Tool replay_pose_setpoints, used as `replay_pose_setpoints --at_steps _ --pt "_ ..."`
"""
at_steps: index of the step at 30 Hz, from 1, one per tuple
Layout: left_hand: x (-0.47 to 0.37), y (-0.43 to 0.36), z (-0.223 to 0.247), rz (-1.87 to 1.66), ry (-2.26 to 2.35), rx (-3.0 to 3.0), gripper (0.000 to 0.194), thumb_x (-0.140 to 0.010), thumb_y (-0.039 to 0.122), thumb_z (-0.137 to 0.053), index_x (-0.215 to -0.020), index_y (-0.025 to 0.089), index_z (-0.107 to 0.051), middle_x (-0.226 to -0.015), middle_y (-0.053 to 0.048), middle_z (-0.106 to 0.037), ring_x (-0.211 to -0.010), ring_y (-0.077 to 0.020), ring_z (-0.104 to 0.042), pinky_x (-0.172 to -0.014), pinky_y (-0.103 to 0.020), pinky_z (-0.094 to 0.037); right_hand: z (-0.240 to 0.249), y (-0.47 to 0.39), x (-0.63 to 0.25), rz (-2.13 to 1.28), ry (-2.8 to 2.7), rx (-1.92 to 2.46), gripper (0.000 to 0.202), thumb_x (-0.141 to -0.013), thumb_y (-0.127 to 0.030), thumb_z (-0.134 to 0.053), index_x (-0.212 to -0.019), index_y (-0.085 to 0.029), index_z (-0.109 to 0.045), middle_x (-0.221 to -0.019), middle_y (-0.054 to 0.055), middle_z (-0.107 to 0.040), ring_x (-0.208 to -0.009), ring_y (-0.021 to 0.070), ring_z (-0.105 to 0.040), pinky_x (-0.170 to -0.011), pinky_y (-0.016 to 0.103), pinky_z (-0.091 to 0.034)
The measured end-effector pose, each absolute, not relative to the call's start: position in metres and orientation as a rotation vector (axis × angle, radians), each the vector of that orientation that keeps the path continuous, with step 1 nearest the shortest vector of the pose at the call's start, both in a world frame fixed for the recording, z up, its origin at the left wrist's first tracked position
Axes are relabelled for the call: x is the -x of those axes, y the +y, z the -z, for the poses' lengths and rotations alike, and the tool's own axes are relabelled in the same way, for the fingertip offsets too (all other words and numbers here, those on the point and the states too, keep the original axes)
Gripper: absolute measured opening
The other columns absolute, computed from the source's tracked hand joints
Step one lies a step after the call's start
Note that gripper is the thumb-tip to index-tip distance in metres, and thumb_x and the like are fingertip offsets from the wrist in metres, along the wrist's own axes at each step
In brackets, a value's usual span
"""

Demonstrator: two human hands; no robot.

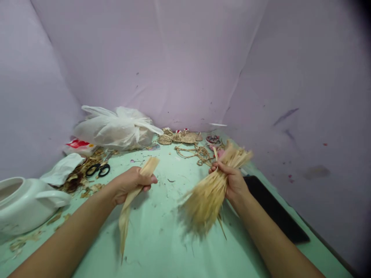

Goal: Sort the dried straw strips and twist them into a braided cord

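Left hand [131, 184] pinches one husk strip [127, 210], separated out; right hand [232, 179], just beside it, grips the straw bundle [207, 197] (mostly unsorted, blurred).

Lay on the table [162, 239]: pot [20, 204] at far left, scissors [97, 170] behind it, bag [116, 129] at the back, woven discs [181, 137] right of that (cord [197, 153] just before them).
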State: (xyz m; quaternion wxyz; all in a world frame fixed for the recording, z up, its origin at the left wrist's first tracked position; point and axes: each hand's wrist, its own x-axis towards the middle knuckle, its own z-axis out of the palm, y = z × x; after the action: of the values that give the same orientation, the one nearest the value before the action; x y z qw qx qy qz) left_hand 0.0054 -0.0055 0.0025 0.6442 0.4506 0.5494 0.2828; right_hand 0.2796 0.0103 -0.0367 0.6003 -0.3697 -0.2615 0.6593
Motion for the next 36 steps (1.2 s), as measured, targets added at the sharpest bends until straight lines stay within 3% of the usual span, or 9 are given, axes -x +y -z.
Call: replay_pose_setpoints --at_steps 5,8,11,14,20,24,29,33,36 --pt "-0.027 -0.012 0.009 -0.801 1.079 -0.749 0.020 -0.065 0.026 -0.063 -0.078 0.011 -0.062 -0.059 -0.003 -0.058 -0.043 -0.0068 -0.046 -0.041 -0.017 -0.035 0.026 -0.017 -0.248 -1.809 -0.483 0.778 0.025 -0.062 -0.013 -0.066 -0.086 -0.016 -0.061 -0.049 -0.005 -0.052 -0.046 0.0084 -0.053 -0.054 0.020 -0.051" --pt "-0.048 -0.021 0.020 -0.841 1.045 -0.703 0.020 -0.062 0.024 -0.064 -0.078 0.011 -0.062 -0.060 -0.002 -0.058 -0.049 -0.0102 -0.051 -0.047 -0.022 -0.040 0.032 -0.022 -0.235 -1.994 -0.498 0.802 0.032 -0.062 -0.007 -0.063 -0.094 -0.010 -0.060 -0.046 -0.005 -0.050 -0.045 0.0072 -0.053 -0.061 0.021 -0.052" --pt "-0.059 -0.026 0.027 -0.836 1.036 -0.731 0.017 -0.058 0.024 -0.066 -0.067 0.012 -0.059 -0.058 -0.001 -0.056 -0.052 -0.0122 -0.052 -0.052 -0.025 -0.041 0.042 -0.019 -0.230 -2.013 -0.456 0.814 0.023 -0.063 -0.005 -0.062 -0.085 -0.010 -0.062 -0.044 -0.005 -0.050 -0.043 0.0062 -0.053 -0.069 0.024 -0.052" --pt "-0.058 -0.026 0.029 -0.818 1.262 -0.902 0.023 -0.057 0.028 -0.066 -0.050 0.014 -0.049 -0.046 0.002 -0.048 -0.043 -0.0103 -0.043 -0.046 -0.024 -0.034 0.046 -0.016 -0.229 -1.945 -0.445 0.930 0.007 -0.063 -0.006 -0.062 -0.066 -0.011 -0.060 -0.042 -0.004 -0.050 -0.040 0.0075 -0.053 -0.060 0.023 -0.053" --pt "-0.059 -0.033 0.031 -0.642 1.570 -1.480 0.028 -0.048 0.029 -0.069 -0.039 0.017 -0.046 -0.037 0.005 -0.034 -0.037 -0.0077 -0.030 -0.042 -0.022 -0.017 0.044 -0.020 -0.222 -1.836 -0.490 1.158 0.012 -0.065 -0.010 -0.062 -0.055 -0.011 -0.056 -0.039 -0.001 -0.051 -0.037 0.0095 -0.052 -0.043 0.019 -0.048" --pt "-0.063 -0.039 0.039 -0.782 1.627 -1.514 0.024 -0.046 0.014 -0.066 -0.033 0.019 -0.045 -0.033 0.005 -0.029 -0.035 -0.0073 -0.025 -0.043 -0.022 -0.014 0.046 -0.020 -0.223 -1.802 -0.498 1.178 0.012 -0.065 -0.010 -0.062 -0.056 -0.012 -0.056 -0.040 -0.002 -0.052 -0.038 0.0094 -0.052 -0.045 0.021 -0.050" --pt "-0.064 -0.038 0.040 -0.798 1.351 -1.227 0.013 -0.053 0.021 -0.065 -0.046 0.015 -0.055 -0.039 0.003 -0.042 -0.043 -0.0114 -0.039 -0.044 -0.022 -0.025 0.049 -0.022 -0.221 -1.819 -0.524 1.109 0.004 -0.064 -0.009 -0.063 -0.062 -0.010 -0.060 -0.051 0.003 -0.060 -0.047 0.0116 -0.058 -0.053 0.023 -0.051" --pt "-0.074 -0.045 0.036 -0.788 1.166 -1.134 0.019 -0.051 0.027 -0.070 -0.055 0.011 -0.059 -0.048 0.001 -0.052 -0.048 -0.0117 -0.045 -0.047 -0.022 -0.032 0.046 -0.026 -0.216 -2.008 -0.502 0.933 0.008 -0.065 -0.012 -0.061 -0.072 -0.008 -0.062 -0.059 0.007 -0.065 -0.052 0.0161 -0.061 -0.057 0.029 -0.051" --pt "-0.080 -0.048 0.032 -0.853 1.068 -0.961 0.026 -0.049 0.027 -0.073 -0.066 0.011 -0.062 -0.054 0.000 -0.056 -0.050 -0.0110 -0.048 -0.051 -0.022 -0.036 0.043 -0.026 -0.219 -2.049 -0.402 0.931 0.007 -0.070 -0.013 -0.056 -0.065 -0.009 -0.060 -0.056 0.006 -0.064 -0.050 0.0144 -0.060 -0.056 0.027 -0.050"
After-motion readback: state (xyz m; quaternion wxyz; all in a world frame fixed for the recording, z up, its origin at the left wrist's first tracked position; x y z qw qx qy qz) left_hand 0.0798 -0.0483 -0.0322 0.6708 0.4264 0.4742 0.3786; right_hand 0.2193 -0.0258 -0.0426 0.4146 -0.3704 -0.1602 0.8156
